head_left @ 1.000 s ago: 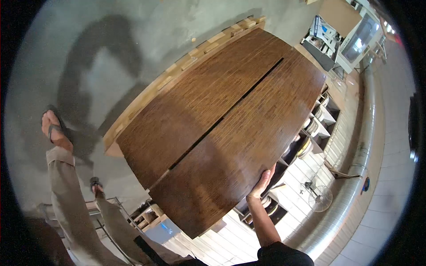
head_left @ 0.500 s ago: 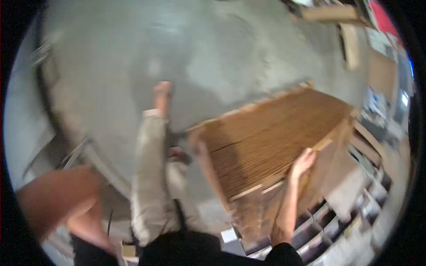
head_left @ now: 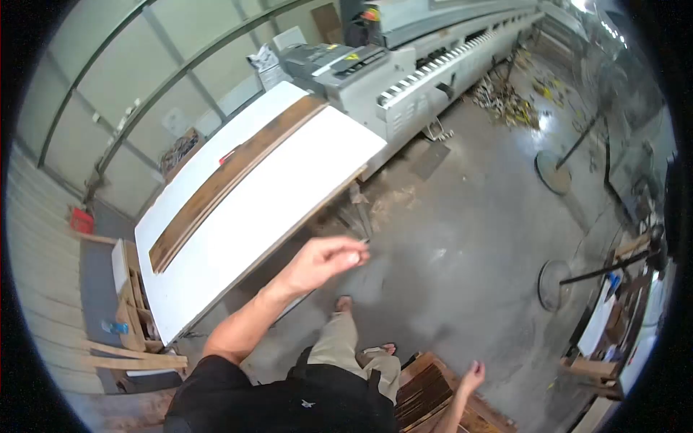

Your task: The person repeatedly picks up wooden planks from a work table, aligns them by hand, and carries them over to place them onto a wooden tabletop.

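My left hand (head_left: pixel 325 261) is raised in front of me, beside the near edge of a white-topped table (head_left: pixel 289 195). Its thumb and fingers are pinched together; a small dark tip shows at them, too small to name. Low on the right, my right hand (head_left: pixel 473 377) hangs free with loosely bent fingers and nothing visible in it. Below it lies a stack of brown wooden strips (head_left: pixel 422 393), partly hidden by my leg. Along the white table lie long brown boards (head_left: pixel 231 173), with a small red object (head_left: pixel 226 157) on them.
A long grey machine (head_left: pixel 419 79) stands beyond the table. Scraps (head_left: pixel 505 101) litter the floor near it. Two round-based stands (head_left: pixel 553 173) are on the right, near a cluttered shelf (head_left: pixel 613 325). Wooden frames (head_left: pixel 133 303) stand at the left.
My view has swung from the brown wooden stack to the white table and machine. My right hand has come off the stack's edge. My left hand now shows pinched, out in front.
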Demonstrator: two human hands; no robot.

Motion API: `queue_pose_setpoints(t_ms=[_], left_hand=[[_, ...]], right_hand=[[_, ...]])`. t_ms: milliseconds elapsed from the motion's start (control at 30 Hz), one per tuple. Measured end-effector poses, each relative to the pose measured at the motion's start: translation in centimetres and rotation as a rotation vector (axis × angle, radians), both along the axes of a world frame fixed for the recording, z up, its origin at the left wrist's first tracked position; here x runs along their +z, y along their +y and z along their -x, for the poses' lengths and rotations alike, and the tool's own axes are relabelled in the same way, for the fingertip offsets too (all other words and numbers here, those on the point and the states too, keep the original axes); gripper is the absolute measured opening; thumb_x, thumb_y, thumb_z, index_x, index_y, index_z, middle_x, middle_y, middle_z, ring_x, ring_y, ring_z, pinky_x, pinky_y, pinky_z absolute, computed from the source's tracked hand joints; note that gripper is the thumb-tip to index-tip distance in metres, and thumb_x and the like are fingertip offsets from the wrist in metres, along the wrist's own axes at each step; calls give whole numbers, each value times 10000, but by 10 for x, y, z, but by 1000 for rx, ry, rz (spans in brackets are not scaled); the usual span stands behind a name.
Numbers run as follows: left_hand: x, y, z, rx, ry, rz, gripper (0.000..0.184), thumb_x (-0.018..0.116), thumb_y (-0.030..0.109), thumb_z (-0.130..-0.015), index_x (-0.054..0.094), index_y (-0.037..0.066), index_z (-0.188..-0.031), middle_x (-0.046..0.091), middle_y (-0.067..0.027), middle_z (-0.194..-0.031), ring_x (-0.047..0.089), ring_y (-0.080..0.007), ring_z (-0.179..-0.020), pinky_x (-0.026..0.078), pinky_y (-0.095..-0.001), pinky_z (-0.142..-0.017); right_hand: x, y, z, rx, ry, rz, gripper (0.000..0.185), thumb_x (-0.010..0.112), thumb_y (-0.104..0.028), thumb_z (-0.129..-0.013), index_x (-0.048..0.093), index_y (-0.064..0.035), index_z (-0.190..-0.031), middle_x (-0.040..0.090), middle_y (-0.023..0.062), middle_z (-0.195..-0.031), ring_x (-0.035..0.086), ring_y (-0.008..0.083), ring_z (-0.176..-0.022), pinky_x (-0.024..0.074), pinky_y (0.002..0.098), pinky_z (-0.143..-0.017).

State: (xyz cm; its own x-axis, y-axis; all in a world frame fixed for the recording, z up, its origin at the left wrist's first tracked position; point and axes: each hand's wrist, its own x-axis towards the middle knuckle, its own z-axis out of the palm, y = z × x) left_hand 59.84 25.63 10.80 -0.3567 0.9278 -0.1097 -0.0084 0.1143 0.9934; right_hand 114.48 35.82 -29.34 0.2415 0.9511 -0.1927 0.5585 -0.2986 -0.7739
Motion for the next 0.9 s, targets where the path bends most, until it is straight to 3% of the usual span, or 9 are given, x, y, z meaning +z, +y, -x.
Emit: queue_pose_setpoints(t_ms=[33, 67, 133, 267, 567, 667, 700, 767, 900], left_hand=[[-23, -36, 24, 78, 238, 165, 454, 672, 340, -922, 625, -14, -1202, 682, -168, -1101, 648, -265, -1031, 504, -399, -929], [-44, -74, 49, 142, 472, 338, 424, 714, 281, -892, 633, 2, -1201, 682, -166, -1119, 641, -284, -1055, 487, -404, -955], [-84, -140, 90, 284, 1114, 436, 465, 737, 259, -839, 627, 8, -1215, 652, -202, -1179, 600, -360, -1117, 470, -436, -974], [-125, -246, 220, 472, 1097, 518, 519, 746, 291, -808, 624, 10, -1227, 550, -257, -1325, 485, -420, -1250, 411, -475, -1047], [-139, -338, 495, 319, 1005, 1022, 1440, 872, 600, -485, 76, 118, -1584, 75, -367, -1561, 46, -504, -1466, 51, -594, -1185], [-127, -331, 516, 175, 1032, 952, 1433, 877, 571, -496, 68, 104, -1582, 145, -389, -1521, 123, -503, -1440, 102, -602, -1169], [-128, -330, 520, 172, 1040, 896, 1429, 885, 529, -486, 88, 56, -1572, 240, -400, -1457, 247, -506, -1377, 191, -567, -1154], [-142, -328, 521, 211, 1105, 839, 1386, 875, 517, -513, 101, 72, -1573, 279, -378, -1426, 279, -492, -1332, 219, -565, -1125], [-143, -315, 514, 241, 1134, 822, 1325, 873, 487, -538, 139, 99, -1571, 288, -358, -1423, 288, -485, -1324, 240, -551, -1119]], right_hand=[[-10, 11, 29, 89, 193, 77, 369, 645, -197, -949, 617, 85, -1185, 666, 95, -1027, 623, 135, -900, 511, 280, -853], [85, 10, 112, 106, 565, 156, 319, 653, -190, -945, 644, 66, -1136, 654, 59, -934, 606, 105, -828, 512, 267, -809], [165, 29, 210, 320, 696, 176, 271, 654, -150, -938, 661, 72, -1094, 689, 91, -939, 647, 141, -831, 537, 299, -768], [309, 43, 378, 772, 644, -13, 276, 627, -142, -953, 654, 70, -1128, 694, 98, -952, 650, 165, -866, 527, 313, -827], [482, -52, 650, 1437, 937, -170, 299, 692, -65, -890, 664, 51, -1164, 711, 146, -1024, 676, 206, -931, 529, 324, -844], [543, -80, 689, 1662, 1024, -242, 334, 738, -122, -867, 675, 74, -1129, 707, 187, -1047, 690, 256, -922, 549, 356, -806], [558, -86, 700, 1767, 1116, -307, 363, 741, -177, -871, 674, 84, -1115, 702, 201, -1037, 691, 278, -916, 548, 366, -784], [587, -107, 728, 1875, 1354, -464, 346, 720, -248, -893, 694, 85, -983, 692, 211, -888, 681, 290, -765, 544, 379, -700], [609, -128, 728, 2005, 1436, -466, 360, 698, -262, -908, 690, 91, -978, 690, 212, -886, 673, 298, -768, 541, 384, -708]])
